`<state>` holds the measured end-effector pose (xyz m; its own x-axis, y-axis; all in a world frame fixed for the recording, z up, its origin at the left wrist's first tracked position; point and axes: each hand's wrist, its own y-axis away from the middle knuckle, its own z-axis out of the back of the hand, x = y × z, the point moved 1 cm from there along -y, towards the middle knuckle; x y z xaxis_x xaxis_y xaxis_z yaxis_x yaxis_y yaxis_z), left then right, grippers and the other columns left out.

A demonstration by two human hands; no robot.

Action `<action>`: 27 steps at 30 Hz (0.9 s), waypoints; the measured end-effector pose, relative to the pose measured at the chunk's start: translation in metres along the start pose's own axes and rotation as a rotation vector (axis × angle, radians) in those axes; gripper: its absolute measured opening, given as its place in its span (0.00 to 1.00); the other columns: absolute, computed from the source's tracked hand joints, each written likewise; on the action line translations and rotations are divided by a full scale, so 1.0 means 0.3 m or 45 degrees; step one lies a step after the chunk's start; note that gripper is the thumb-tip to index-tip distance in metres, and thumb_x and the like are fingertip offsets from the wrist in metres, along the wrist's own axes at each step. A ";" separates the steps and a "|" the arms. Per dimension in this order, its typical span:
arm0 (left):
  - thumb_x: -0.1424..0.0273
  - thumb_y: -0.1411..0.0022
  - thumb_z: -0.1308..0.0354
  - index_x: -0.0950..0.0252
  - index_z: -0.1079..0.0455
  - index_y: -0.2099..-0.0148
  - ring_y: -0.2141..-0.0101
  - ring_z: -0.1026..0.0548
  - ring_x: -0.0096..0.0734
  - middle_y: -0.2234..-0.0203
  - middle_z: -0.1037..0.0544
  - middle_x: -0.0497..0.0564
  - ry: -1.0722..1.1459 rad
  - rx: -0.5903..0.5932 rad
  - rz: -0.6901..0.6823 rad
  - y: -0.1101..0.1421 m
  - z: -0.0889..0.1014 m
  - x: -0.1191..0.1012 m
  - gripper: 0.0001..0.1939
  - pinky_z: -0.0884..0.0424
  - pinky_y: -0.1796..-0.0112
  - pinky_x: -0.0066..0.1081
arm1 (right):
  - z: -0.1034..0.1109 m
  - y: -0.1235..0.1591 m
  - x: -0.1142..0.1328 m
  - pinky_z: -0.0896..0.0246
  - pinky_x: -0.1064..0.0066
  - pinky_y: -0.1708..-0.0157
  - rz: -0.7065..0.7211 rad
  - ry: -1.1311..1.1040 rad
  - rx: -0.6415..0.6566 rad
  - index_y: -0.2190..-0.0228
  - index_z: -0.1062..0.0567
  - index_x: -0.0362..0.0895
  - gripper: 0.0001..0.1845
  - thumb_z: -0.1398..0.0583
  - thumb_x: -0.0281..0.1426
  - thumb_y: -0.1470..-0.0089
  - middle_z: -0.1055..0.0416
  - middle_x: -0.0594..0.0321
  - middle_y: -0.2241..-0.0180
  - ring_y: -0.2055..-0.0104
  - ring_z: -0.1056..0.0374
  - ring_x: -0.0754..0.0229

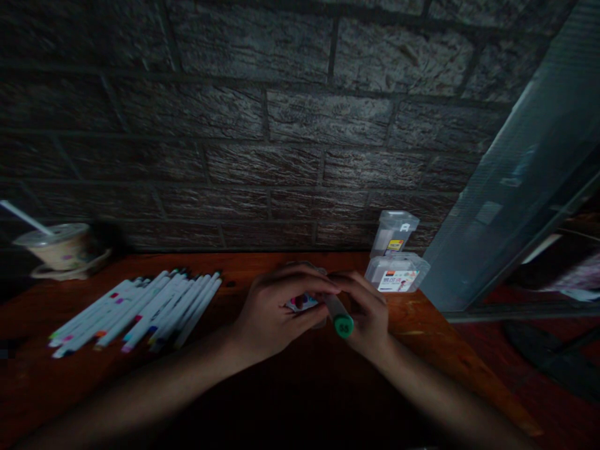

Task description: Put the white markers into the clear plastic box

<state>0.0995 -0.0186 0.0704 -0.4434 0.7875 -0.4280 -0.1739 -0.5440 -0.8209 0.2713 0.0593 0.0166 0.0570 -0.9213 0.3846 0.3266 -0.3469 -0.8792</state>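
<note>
A white marker [335, 305] with a green end marked 55 is held between my two hands, its green end tilted toward me. Fingertips and thumb of my left hand [276, 306] pinch it from the left. My right hand [368, 312] has its fingers curled round it from the right, and part of the marker's length is hidden there. Beyond my hands stands a clear container [320, 324], mostly covered by my fingers. Coloured marker ends [302, 302] show through the gap in my left hand.
Many white markers [150, 306] lie in a loose row on the wooden table [412, 328], left. A lidded drink cup [59, 247] with a straw stands at far left. Clear plastic cases [398, 273] stand near the brick wall [290, 162]. A grey post [487, 187] rises at right.
</note>
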 end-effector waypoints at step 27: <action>0.81 0.41 0.32 0.64 0.19 0.56 0.61 0.17 0.32 0.62 0.15 0.52 0.023 -0.008 -0.015 -0.001 -0.003 0.000 0.11 0.20 0.56 0.30 | 0.000 0.000 0.000 0.27 0.61 0.64 -0.007 -0.003 0.002 0.54 0.22 0.48 0.11 0.35 0.28 0.39 0.22 0.58 0.62 0.62 0.25 0.54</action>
<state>0.1003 -0.0180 0.0703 -0.4256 0.7988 -0.4253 -0.1730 -0.5331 -0.8282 0.2714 0.0591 0.0165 0.0573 -0.9191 0.3898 0.3284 -0.3514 -0.8767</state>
